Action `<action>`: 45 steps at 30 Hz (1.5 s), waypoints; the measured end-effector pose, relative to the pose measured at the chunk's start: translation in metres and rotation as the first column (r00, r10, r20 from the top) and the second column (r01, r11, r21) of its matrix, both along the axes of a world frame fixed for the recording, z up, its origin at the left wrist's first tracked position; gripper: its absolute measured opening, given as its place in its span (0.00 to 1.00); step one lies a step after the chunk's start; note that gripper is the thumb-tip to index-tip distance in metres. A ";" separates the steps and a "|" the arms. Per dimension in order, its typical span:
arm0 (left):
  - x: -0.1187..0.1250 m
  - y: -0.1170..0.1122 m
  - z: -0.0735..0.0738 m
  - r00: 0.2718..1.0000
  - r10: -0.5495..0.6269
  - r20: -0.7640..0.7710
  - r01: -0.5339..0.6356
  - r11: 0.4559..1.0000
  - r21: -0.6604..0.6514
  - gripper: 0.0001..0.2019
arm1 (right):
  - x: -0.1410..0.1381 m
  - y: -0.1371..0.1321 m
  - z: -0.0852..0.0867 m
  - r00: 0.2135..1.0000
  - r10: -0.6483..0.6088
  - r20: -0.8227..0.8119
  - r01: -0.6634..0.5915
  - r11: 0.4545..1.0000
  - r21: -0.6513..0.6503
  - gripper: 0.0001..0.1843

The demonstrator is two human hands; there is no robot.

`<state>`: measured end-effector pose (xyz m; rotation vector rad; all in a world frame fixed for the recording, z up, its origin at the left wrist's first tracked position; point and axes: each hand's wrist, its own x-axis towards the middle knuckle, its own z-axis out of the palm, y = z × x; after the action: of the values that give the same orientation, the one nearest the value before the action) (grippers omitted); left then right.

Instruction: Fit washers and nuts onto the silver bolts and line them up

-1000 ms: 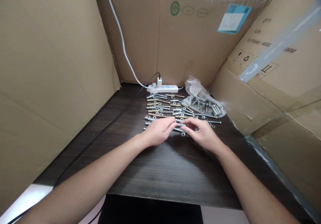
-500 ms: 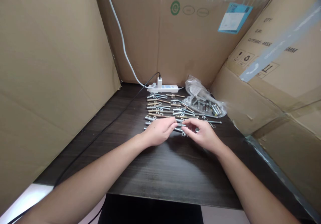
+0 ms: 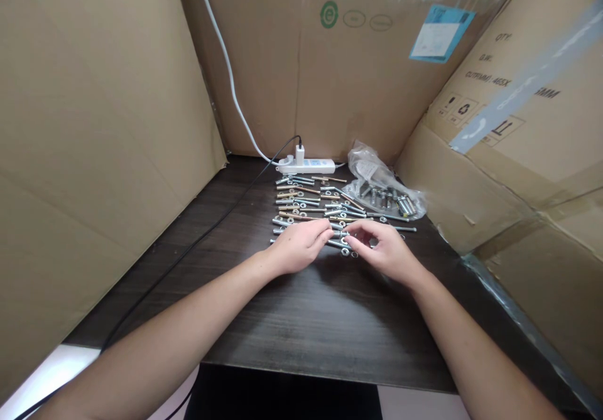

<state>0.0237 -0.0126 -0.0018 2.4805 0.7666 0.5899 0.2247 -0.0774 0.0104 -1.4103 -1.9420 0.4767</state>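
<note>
My left hand (image 3: pixel 304 244) is closed around a silver bolt (image 3: pixel 338 234) whose end sticks out to the right from between thumb and fingers. Facing it, my right hand (image 3: pixel 384 250) has its thumb and forefinger curled at the bolt's end, with a small washer (image 3: pixel 345 240) at the thumb tip. Just below lie a loose nut (image 3: pixel 345 252) and a thin ring (image 3: pixel 355 255). Rows of silver and brass-coloured bolts (image 3: pixel 301 217) with nuts and rings lie beyond my hands; my fingers hide some of them.
A clear plastic bag (image 3: pixel 377 175) holding more metal bolts lies at the back right. Behind the rows is a white power strip (image 3: pixel 308 167) with a plug and black cable (image 3: pixel 202 235). Cardboard boxes (image 3: pixel 264 62) wall the dark table (image 3: pixel 282 326) on three sides.
My right hand has drawn slightly right, away from the bolt's end, and the washer by its thumb now shows. My left hand keeps its place on the bolt.
</note>
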 end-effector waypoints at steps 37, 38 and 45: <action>0.000 -0.002 0.002 1.000 0.001 -0.002 -0.001 1.000 -0.006 0.13 | 0.024 -0.007 0.023 0.969 -0.134 0.208 0.150 0.987 -0.060 0.10; 0.001 -0.002 0.002 1.000 0.002 -0.003 -0.002 1.000 -0.005 0.13 | 0.016 -0.008 0.022 0.983 -0.091 0.158 0.098 0.994 -0.038 0.11; 0.000 -0.003 0.002 1.000 -0.021 -0.004 0.021 1.000 -0.012 0.14 | -0.009 -0.006 0.003 0.999 0.002 0.042 -0.001 1.000 -0.013 0.12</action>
<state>0.0239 -0.0161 0.0002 2.4763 0.7425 0.5709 0.2161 -0.0837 0.0130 -1.4379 -1.9768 0.4642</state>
